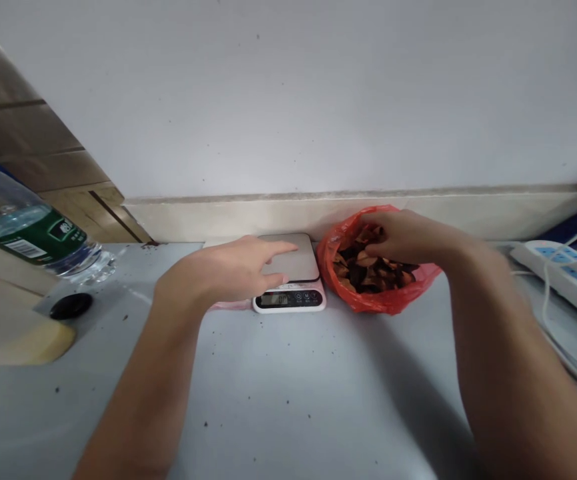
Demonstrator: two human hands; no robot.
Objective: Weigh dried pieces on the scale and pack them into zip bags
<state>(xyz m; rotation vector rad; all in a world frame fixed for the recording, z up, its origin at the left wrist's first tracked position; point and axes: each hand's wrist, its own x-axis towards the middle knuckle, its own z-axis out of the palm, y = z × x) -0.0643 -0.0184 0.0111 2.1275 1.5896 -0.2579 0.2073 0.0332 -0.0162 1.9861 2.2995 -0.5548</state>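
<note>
A clear bottle (43, 240) and white power strip (568, 280) flank the flat scale (302, 263) and, beside it, a crinkled red bag (383, 304) of brown flakes (363, 273). The left hand (233, 268) spreads over the scale; the right hand (402, 233) is in the bag, grip unclear.

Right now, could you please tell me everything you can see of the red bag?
The red bag looks like thin, crinkled plastic. It stands open on the grey table, mouth spread wide, with brown, dry-looking pieces inside. It sits just right of the scale, perhaps touching it, near the wall; the right hand reaches into its mouth.
</note>
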